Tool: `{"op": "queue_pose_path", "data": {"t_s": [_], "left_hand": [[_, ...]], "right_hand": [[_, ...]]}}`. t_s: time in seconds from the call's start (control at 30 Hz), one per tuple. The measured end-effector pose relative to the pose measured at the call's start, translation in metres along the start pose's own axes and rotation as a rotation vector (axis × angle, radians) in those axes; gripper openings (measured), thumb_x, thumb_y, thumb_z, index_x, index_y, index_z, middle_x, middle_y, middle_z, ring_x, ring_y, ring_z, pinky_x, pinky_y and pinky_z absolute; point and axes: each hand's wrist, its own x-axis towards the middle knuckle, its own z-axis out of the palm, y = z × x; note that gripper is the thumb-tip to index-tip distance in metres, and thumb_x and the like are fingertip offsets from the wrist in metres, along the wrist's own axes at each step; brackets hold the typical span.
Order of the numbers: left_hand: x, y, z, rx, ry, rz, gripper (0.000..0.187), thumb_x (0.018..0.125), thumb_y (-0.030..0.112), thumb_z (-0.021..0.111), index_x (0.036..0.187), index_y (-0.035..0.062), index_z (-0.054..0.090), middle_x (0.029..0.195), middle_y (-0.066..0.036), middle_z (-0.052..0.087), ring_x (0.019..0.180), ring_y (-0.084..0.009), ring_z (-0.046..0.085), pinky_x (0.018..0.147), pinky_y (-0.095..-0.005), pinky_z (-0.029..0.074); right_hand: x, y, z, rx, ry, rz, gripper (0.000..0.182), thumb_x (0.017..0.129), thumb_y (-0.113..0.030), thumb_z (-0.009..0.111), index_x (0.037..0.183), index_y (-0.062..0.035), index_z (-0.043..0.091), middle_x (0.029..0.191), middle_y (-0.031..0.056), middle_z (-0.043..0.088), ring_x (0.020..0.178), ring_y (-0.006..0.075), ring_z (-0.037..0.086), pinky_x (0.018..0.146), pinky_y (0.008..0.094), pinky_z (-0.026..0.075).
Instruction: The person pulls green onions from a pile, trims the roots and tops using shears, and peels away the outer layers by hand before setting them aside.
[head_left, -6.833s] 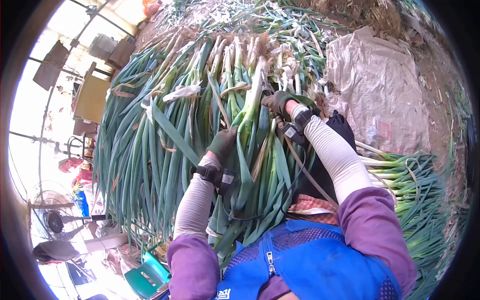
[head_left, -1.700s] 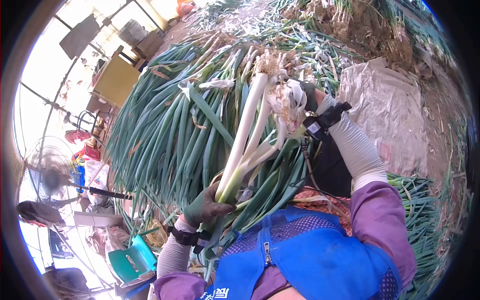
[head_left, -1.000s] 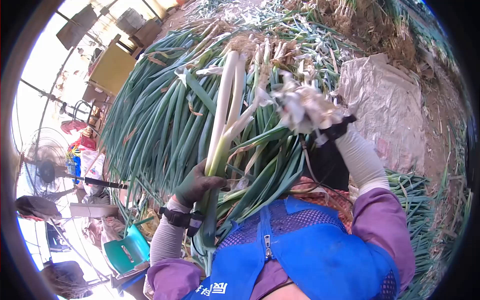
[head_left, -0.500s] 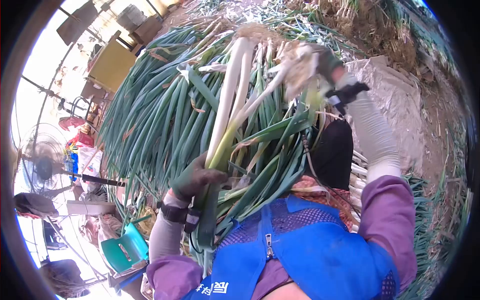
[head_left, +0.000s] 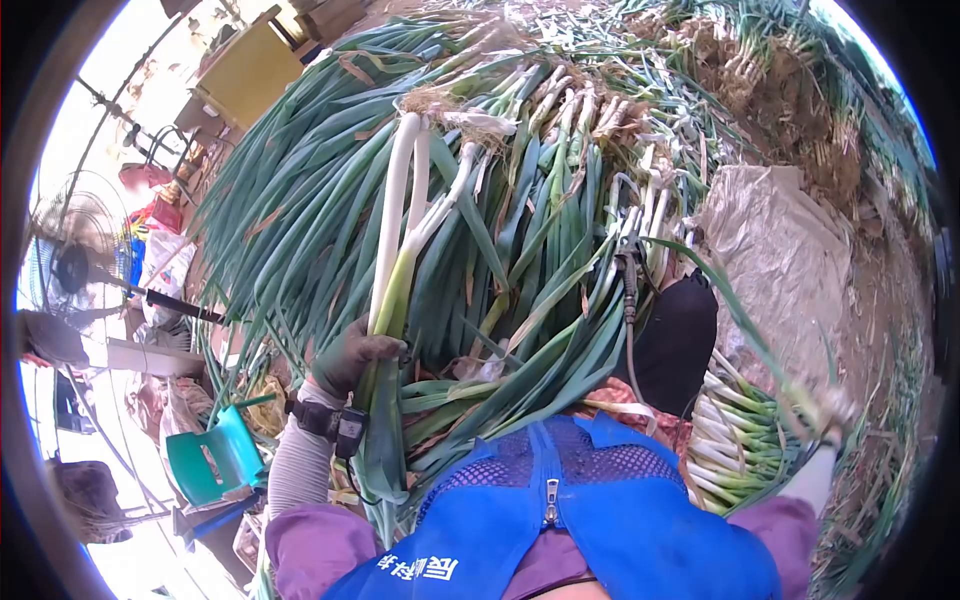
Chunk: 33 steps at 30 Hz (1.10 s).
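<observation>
My gloved left hand [head_left: 350, 358] is wrapped round a small bunch of leeks [head_left: 393, 230]. Their white stalks and rooty ends point up and away from me, while the green tops hang below my fist. Out to the right, my right hand [head_left: 828, 425] is smeared by motion, its fingers indistinct. A loose leek leaf [head_left: 735, 305] trails through the air from a pale, blurred clump at that hand; whether the fingers still grip it does not show. Under the held bunch lies a large heap of leeks [head_left: 300, 220], roots away from me.
White-stalked leeks [head_left: 725, 440] lie in a row by my right side. Beyond my dark-covered knee [head_left: 680, 340] is a pale sheet [head_left: 775, 250]. More leeks [head_left: 745, 50] are piled behind. On the left are a fan [head_left: 75, 265] and a green plastic chair [head_left: 215, 455].
My right hand has swung from the leeks' root ends down and out to the right, a leaf trailing from it. My left hand and its bunch have shifted slightly left in view.
</observation>
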Motion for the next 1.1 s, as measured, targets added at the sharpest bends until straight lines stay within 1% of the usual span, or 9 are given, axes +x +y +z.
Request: {"op": "queue_pose_path", "data": {"t_s": [0.13,0.27,0.5,0.7,0.77,0.93,0.97,1.03,1.1], "left_hand": [[0.003,0.003,0.0,0.038,-0.007,-0.019,0.041,0.074,0.017,0.07,0.11,0.0016,0.06,0.085,-0.003,0.062,0.073,-0.0125,0.059,0.068,-0.0271,0.049],[-0.002,0.01,0.012,0.065,-0.002,0.012,0.041,0.075,0.018,0.071,0.111,0.0016,0.059,0.087,-0.003,0.063,0.073,-0.0112,0.058,0.068,-0.0264,0.048],[-0.019,0.02,0.052,0.132,-0.023,0.057,0.042,0.077,0.016,0.07,0.114,0.0005,0.059,0.087,-0.004,0.064,0.076,-0.012,0.06,0.07,-0.027,0.049],[-0.029,0.045,0.093,0.215,-0.156,0.051,0.045,0.077,0.012,0.071,0.118,-0.0006,0.057,0.094,-0.004,0.063,0.083,-0.0119,0.06,0.077,-0.0278,0.049],[-0.022,0.052,0.114,0.249,-0.21,0.064,0.046,0.077,0.013,0.073,0.117,-0.0005,0.057,0.095,-0.004,0.063,0.084,-0.0111,0.058,0.077,-0.0279,0.049],[0.006,0.089,0.175,0.466,-0.392,0.141,0.054,0.074,0.018,0.076,0.12,-0.0009,0.055,0.094,-0.002,0.06,0.082,-0.0107,0.056,0.074,-0.0271,0.048],[0.012,0.093,0.187,0.466,-0.418,0.12,0.054,0.075,0.018,0.077,0.12,-0.0009,0.054,0.094,-0.002,0.06,0.081,-0.0104,0.056,0.073,-0.0267,0.048],[0.016,0.11,0.208,0.485,-0.519,0.139,0.054,0.08,0.02,0.077,0.124,-0.0002,0.053,0.096,-0.001,0.061,0.083,-0.0093,0.057,0.072,-0.0256,0.048],[0.013,0.135,0.225,0.523,-0.615,0.355,0.049,0.085,0.017,0.074,0.126,-0.0007,0.052,0.101,-0.004,0.062,0.087,-0.0102,0.059,0.077,-0.0255,0.049]], "right_hand": [[-0.037,0.004,0.037,0.084,-0.107,0.067,0.062,0.077,-0.021,0.072,0.132,-0.0072,0.048,0.123,0.0128,0.058,0.111,0.024,0.058,0.1,0.0344,0.044],[0.014,-0.044,0.044,0.04,-0.088,-0.117,0.069,0.075,-0.023,0.075,0.135,-0.007,0.045,0.126,0.0134,0.057,0.114,0.0253,0.057,0.102,0.0356,0.043],[0.168,-0.278,0.033,-0.048,0.094,-0.843,0.08,0.072,-0.026,0.079,0.14,-0.0066,0.041,0.132,0.0145,0.054,0.119,0.0277,0.055,0.105,0.0375,0.041],[0.086,-0.433,0.048,-0.034,0.001,-1.463,0.091,0.069,-0.028,0.082,0.145,-0.0062,0.037,0.137,0.0154,0.051,0.123,0.0298,0.053,0.108,0.0392,0.039],[0.012,-0.435,0.075,-0.343,-0.132,-1.617,0.08,0.06,-0.024,0.082,0.134,-0.0118,0.051,0.128,0.0124,0.057,0.116,0.031,0.058,0.105,0.0408,0.043],[-0.05,-0.348,0.149,-0.147,0.1,-1.819,0.039,0.089,-0.021,0.05,0.128,-0.021,0.055,0.113,0.0014,0.065,0.108,0.021,0.063,0.104,0.0429,0.043],[-0.047,-0.339,0.128,-0.288,-0.158,-1.72,0.038,0.086,-0.02,0.054,0.123,-0.0202,0.057,0.096,-0.001,0.066,0.09,0.0201,0.066,0.089,0.0384,0.05],[-0.035,-0.323,0.101,-0.5,-0.211,-1.64,0.036,0.083,-0.021,0.058,0.119,-0.0195,0.058,0.087,-0.0016,0.063,0.077,0.0191,0.065,0.072,0.0356,0.052],[-0.014,-0.297,0.069,-0.413,-0.039,-1.639,0.017,0.085,-0.024,0.059,0.101,-0.0171,0.06,0.079,0.0024,0.064,0.072,0.0233,0.068,0.062,0.0447,0.054]]}}
